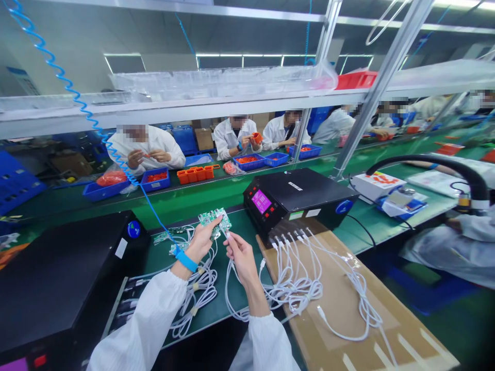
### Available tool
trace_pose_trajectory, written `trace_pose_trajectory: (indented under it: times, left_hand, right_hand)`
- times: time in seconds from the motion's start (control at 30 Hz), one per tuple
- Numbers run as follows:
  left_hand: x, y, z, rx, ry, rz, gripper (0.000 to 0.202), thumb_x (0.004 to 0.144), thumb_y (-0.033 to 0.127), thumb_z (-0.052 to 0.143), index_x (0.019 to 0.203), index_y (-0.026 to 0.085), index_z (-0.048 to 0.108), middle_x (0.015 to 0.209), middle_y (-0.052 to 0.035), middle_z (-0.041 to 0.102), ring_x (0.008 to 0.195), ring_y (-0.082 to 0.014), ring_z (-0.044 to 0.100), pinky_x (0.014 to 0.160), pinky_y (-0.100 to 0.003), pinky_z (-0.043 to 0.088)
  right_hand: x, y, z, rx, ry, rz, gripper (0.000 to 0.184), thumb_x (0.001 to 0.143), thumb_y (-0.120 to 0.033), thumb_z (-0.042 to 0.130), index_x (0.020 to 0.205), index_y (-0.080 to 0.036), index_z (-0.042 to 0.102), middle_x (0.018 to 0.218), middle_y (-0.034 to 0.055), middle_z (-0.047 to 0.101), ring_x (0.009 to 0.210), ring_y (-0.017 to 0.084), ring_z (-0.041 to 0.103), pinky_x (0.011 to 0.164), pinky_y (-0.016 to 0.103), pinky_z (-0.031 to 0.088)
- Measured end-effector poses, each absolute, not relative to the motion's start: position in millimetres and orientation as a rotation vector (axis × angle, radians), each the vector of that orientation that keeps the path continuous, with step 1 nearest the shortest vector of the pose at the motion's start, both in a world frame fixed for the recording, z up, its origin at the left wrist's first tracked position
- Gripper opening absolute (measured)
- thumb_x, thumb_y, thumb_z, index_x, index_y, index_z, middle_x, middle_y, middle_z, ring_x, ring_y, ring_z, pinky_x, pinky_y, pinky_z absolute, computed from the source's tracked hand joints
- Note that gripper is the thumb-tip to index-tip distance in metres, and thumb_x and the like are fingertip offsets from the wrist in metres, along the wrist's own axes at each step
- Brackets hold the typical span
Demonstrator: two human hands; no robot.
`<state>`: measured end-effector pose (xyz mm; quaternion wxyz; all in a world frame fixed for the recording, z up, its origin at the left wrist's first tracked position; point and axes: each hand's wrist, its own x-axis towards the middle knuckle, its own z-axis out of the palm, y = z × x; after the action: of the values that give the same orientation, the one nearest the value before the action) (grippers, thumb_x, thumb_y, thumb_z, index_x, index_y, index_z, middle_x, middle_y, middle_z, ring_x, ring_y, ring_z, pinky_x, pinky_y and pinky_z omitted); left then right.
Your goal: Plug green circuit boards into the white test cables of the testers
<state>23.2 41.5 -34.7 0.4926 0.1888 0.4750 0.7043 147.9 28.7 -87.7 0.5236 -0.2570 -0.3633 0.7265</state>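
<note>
My left hand (201,239), with a blue wrist strap (186,260) at its wrist, is closed on a green circuit board (211,219) above the bench. Pinched in my right hand (240,252) is the end of a white cable (229,278), held against the board's near right edge. Whether its plug is seated in the board I cannot tell, as my fingers cover it. Left of my left hand, more circuit boards (164,237) lie on the green bench among white cables. Bundled white cables (207,281) rest below both hands.
A black test box (299,188) with a lit screen has several cables plugged in, spreading over a cardboard sheet (336,309). Another black box (65,278) stands at left. A coiled blue cord (71,85) hangs down to my wrist. Co-workers (145,147) sit opposite beside blue trays (155,179).
</note>
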Motion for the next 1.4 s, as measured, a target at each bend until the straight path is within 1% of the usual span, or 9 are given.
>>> trace_pose_trajectory:
  times: [0.17,0.37,0.5,0.57,0.73,1.0,1.07,1.17,1.4]
  left_hand:
    - [23.2,42.1,-36.9,0.46,1.148,1.692,0.038,0.056,0.021,0.1,0.085,0.009,0.078,0.101,-0.0128,0.081,0.089,-0.0217,0.076,0.077,-0.028,0.058]
    - [23.6,42.2,-39.5,0.458,1.138,1.679,0.031,0.061,0.02,0.097,0.084,0.009,0.079,0.088,-0.009,0.08,0.076,-0.017,0.073,0.073,-0.027,0.057]
    - [23.5,42.2,-39.2,0.439,1.148,1.667,0.025,0.065,0.018,0.095,0.081,0.009,0.078,0.086,-0.0091,0.08,0.072,-0.016,0.072,0.07,-0.026,0.058]
    - [23.2,42.3,-39.5,0.428,1.156,1.661,0.024,0.065,0.018,0.095,0.08,0.009,0.077,0.088,-0.0102,0.08,0.073,-0.0171,0.073,0.071,-0.027,0.058]
    - [21.6,43.1,-42.3,0.462,1.15,1.665,0.032,0.062,0.021,0.097,0.086,0.01,0.078,0.099,-0.0122,0.081,0.085,-0.0217,0.076,0.079,-0.031,0.061]
    - [21.1,42.5,-46.5,0.566,1.158,1.699,0.048,0.056,0.03,0.101,0.093,0.011,0.077,0.102,-0.0111,0.08,0.096,-0.0241,0.076,0.09,-0.033,0.06]
    - [21.9,40.8,-46.9,0.617,1.2,1.709,0.051,0.056,0.034,0.101,0.095,0.012,0.077,0.101,-0.0107,0.08,0.096,-0.0239,0.076,0.09,-0.034,0.059]
    - [24.5,37.9,-47.4,0.722,1.27,1.727,0.048,0.058,0.039,0.1,0.089,0.012,0.076,0.098,-0.0101,0.08,0.091,-0.0231,0.075,0.089,-0.035,0.057]
    - [31.6,34.5,-47.8,0.835,1.329,1.729,0.042,0.061,0.041,0.097,0.083,0.015,0.072,0.088,-0.0068,0.078,0.086,-0.0224,0.072,0.084,-0.033,0.055]
  right_hand:
    - [149.8,29.2,-88.2,-0.629,-0.875,1.732,0.056,0.069,-0.055,0.089,0.105,-0.015,0.077,0.077,0.0007,0.065,0.056,0.006,0.038,0.052,0.024,0.026]
    - [151.7,29.1,-87.5,-0.627,-0.894,1.745,0.055,0.07,-0.053,0.089,0.107,-0.016,0.076,0.077,0.0006,0.065,0.057,0.007,0.037,0.053,0.025,0.025]
    - [153.5,29.2,-88.5,-0.636,-0.908,1.747,0.053,0.071,-0.052,0.087,0.109,-0.017,0.077,0.078,0.0004,0.064,0.057,0.007,0.036,0.054,0.025,0.024]
    - [154.2,29.6,-89.4,-0.641,-0.91,1.748,0.053,0.072,-0.052,0.087,0.11,-0.017,0.077,0.077,0.0001,0.063,0.057,0.007,0.035,0.054,0.025,0.024]
    - [154.3,30.2,-90.9,-0.664,-0.906,1.743,0.054,0.071,-0.052,0.087,0.111,-0.019,0.076,0.077,0.0,0.064,0.057,0.007,0.034,0.054,0.025,0.025]
    - [155.1,29.9,-90.8,-0.686,-0.906,1.739,0.059,0.067,-0.056,0.089,0.109,-0.017,0.077,0.077,0.0006,0.065,0.057,0.007,0.035,0.053,0.024,0.027]
    - [154.6,29.5,-91.2,-0.703,-0.911,1.723,0.06,0.066,-0.057,0.09,0.107,-0.016,0.077,0.077,0.001,0.066,0.057,0.007,0.037,0.052,0.024,0.029]
    - [153.4,28.3,-92.1,-0.73,-0.911,1.7,0.06,0.065,-0.059,0.09,0.104,-0.016,0.077,0.075,0.002,0.068,0.057,0.008,0.039,0.052,0.024,0.03]
    - [152.0,25.9,-95.0,-0.712,-0.859,1.694,0.058,0.065,-0.059,0.09,0.101,-0.016,0.077,0.079,0.005,0.071,0.055,0.008,0.036,0.051,0.025,0.029]
